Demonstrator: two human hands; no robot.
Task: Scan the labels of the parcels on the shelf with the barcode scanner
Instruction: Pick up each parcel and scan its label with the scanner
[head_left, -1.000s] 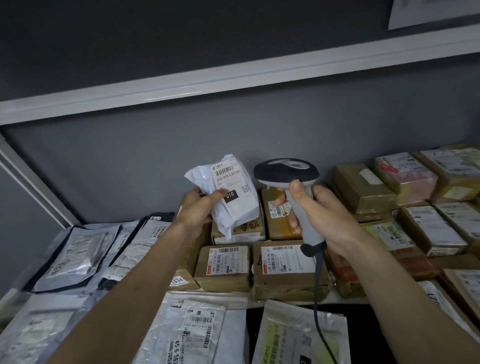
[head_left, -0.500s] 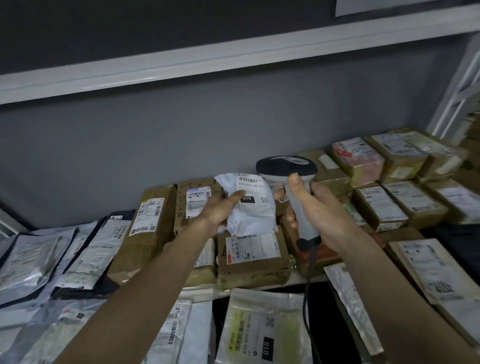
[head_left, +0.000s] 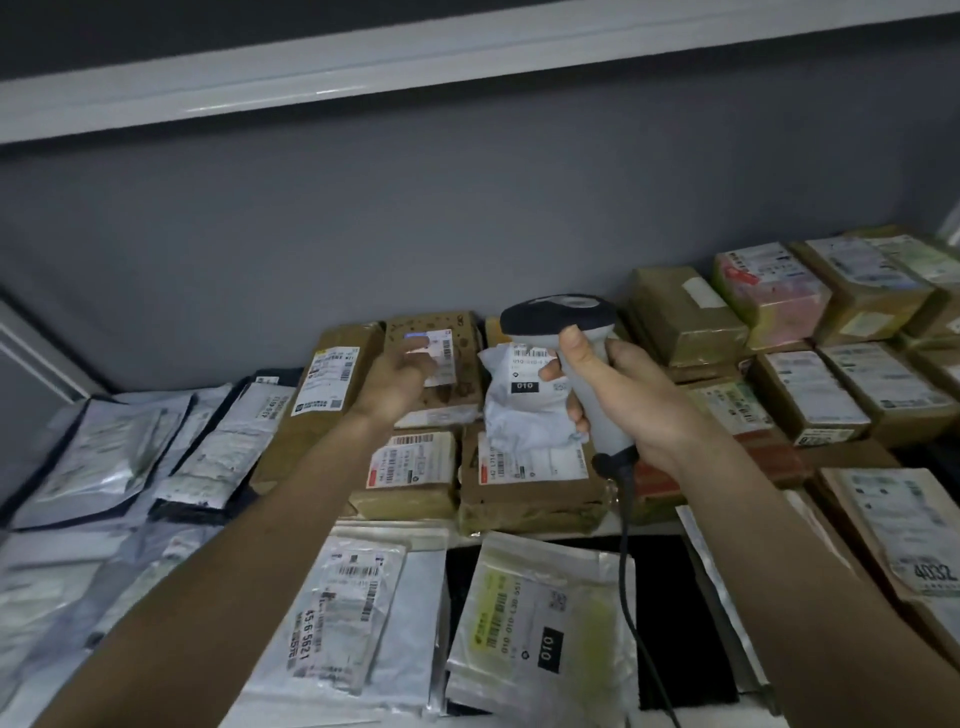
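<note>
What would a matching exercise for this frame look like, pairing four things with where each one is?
Things:
1 barcode scanner
2 white crumpled bag
3 silver pouch marked 010
4 box marked 4032

Places:
A far right, near the front
B gripped by the right hand
C on the brown boxes, mid-shelf
D front centre, lowest in view

Pairs: 1-B, 2-C, 3-D, 4-A

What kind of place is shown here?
Probably a parcel depot or pickup point: labelled brown cardboard parcels and silvery plastic mailer bags crowd a shelf, and the right hand holds a grey barcode scanner.
</note>
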